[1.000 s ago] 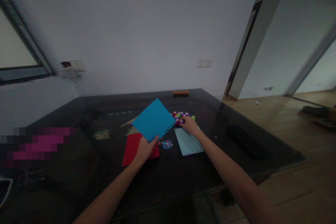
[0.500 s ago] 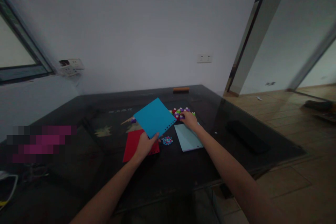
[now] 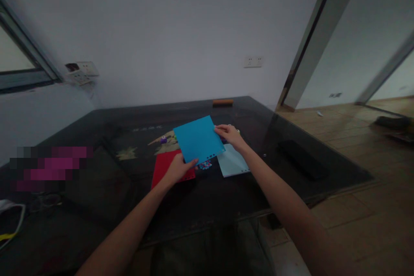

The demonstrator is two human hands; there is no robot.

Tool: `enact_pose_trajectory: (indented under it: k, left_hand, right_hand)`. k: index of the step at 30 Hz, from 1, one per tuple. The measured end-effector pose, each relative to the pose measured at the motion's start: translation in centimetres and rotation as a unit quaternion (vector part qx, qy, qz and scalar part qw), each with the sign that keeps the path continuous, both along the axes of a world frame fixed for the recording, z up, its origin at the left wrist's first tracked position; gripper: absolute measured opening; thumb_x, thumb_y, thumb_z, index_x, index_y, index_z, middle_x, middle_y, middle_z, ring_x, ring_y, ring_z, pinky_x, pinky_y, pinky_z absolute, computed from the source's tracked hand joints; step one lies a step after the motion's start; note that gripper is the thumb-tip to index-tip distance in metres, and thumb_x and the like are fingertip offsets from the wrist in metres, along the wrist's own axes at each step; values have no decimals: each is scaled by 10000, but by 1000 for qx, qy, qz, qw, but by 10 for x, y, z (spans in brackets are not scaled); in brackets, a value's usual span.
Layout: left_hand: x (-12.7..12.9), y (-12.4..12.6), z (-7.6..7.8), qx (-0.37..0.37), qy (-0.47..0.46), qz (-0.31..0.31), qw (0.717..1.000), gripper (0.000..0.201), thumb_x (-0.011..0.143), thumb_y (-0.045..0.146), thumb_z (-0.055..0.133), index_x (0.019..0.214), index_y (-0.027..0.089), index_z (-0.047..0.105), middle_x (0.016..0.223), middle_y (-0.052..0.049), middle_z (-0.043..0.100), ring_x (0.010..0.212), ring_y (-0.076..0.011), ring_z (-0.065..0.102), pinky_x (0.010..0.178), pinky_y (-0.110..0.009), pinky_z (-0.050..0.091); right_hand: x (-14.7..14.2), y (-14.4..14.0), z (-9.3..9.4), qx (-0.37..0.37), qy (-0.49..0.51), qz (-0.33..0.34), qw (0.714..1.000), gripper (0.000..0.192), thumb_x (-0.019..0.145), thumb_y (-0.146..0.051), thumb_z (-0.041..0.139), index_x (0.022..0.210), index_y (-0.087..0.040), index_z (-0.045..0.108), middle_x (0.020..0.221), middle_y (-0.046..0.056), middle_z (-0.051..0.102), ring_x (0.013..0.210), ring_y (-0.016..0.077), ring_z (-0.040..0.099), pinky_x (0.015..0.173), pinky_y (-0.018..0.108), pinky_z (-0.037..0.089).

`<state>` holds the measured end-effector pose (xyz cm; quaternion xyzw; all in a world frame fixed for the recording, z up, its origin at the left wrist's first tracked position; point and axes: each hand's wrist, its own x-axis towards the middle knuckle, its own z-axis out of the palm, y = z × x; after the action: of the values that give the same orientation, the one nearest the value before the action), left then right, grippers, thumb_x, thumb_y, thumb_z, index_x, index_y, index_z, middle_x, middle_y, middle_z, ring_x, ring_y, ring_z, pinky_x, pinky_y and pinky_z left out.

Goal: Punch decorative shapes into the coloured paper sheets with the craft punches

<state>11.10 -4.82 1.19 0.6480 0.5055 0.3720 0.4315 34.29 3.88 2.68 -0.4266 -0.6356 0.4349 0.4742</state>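
Blue paper sheet [image 3: 198, 139], held up off the tabletop [image 3: 226, 194] and tilted, with a row of small punched holes along its lower right edge. No brand, label or readable writing on the sheet; a faint pale marking on the tabletop behind it, too blurred to read. Gripped at the lower edge by the left hand [image 3: 177, 169], thumb on the front face, other fingers hidden behind. Pinched at the upper right corner by the right hand [image 3: 230, 135], fingers closed narrow on the paper's edge; whether anything else sits in that hand cannot be told. Sheet thus spanning the gap between both hands, above the centre of the tabletop.

Directly below and behind the sheet, a red paper sheet [image 3: 168, 168] lying flat, partly covered by the left hand. Just beside it to the right, a small heap of coloured paper dots [image 3: 205, 165], half hidden under the blue sheet's lower corner. Further right, a pale blue paper sheet [image 3: 233, 162] flat under the right wrist. Behind the right hand, a few small round craft punches [image 3: 231, 127], mostly hidden. One purple punch [image 3: 163, 140] alone to the left of the blue sheet. Well apart at the far edge, an orange bar-shaped object [image 3: 223, 102]. To the right, a flat black object [image 3: 299, 159]. On the wall, a white socket plate [image 3: 253, 61].
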Motion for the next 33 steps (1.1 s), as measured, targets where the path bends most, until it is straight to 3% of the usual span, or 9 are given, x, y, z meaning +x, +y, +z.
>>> enact_pose_trajectory:
  k: [4, 9, 15, 24, 29, 33]
  left_hand:
    - [-2, 2, -1, -4, 18, -23, 1000, 287, 688, 398, 654, 806, 138, 634, 738, -63, 714, 678, -224, 663, 692, -352, 525]
    - [-10, 11, -4, 40, -66, 20, 997, 358, 744, 452, 593, 927, 149, 645, 927, -70, 712, 815, -216, 662, 765, -353, 518]
    - [-19, 19, -4, 61, -68, 78, 993, 262, 716, 406, 614, 792, 156, 640, 759, -38, 697, 712, -188, 647, 701, -329, 520]
    - [-19, 18, -9, 129, -38, 91, 987, 278, 742, 403, 593, 836, 148, 651, 799, -53, 695, 735, -193, 643, 696, -313, 511]
    - [-11, 13, -2, 137, -39, 124, 982, 266, 725, 385, 608, 824, 141, 650, 778, -48, 687, 715, -192, 640, 674, -308, 515]
    - [4, 9, 10, 132, -50, 111, 984, 243, 717, 369, 620, 793, 138, 629, 736, -39, 667, 677, -180, 634, 632, -287, 512]
  right_hand:
    - [1, 0, -2, -39, 53, 0, 998, 251, 628, -298, 728, 820, -167, 633, 705, 14, 638, 652, 131, 578, 600, 265, 471]
    - [4, 1, -3, -72, 92, -18, 993, 238, 613, -255, 729, 792, -162, 604, 675, -3, 620, 604, 111, 559, 592, 263, 463]
    - [4, -1, 0, -81, 97, -16, 992, 259, 606, -260, 737, 799, -164, 593, 713, 12, 637, 632, 123, 575, 611, 273, 466]
    - [4, -3, 3, -34, 73, 5, 997, 286, 601, -369, 737, 728, -168, 579, 619, -25, 578, 553, 101, 522, 543, 244, 424]
    - [8, -8, 11, -29, 56, -4, 998, 285, 600, -381, 739, 699, -169, 576, 597, -21, 577, 546, 109, 520, 531, 245, 418]
    - [23, -18, 19, -30, 44, -17, 998, 269, 609, -372, 732, 692, -168, 576, 600, -12, 589, 543, 110, 524, 520, 238, 410]
